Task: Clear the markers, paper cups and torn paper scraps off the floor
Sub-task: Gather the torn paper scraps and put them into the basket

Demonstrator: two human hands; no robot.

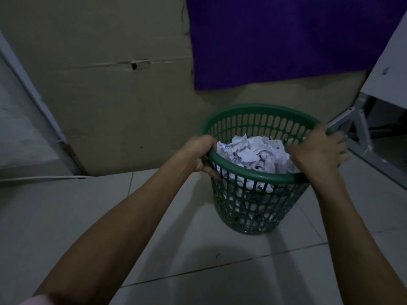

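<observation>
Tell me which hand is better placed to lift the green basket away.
Left, slightly: the left hand wraps its fingers around the basket rim. The right hand only lies over the far rim.

Dim, bluish, soft wide-angle view

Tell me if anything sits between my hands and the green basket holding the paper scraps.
Nothing visible does. The left hand and right hand each already have a grip on the rim of the green plastic lattice basket, with the crumpled white paper scraps piled inside between them.
</observation>
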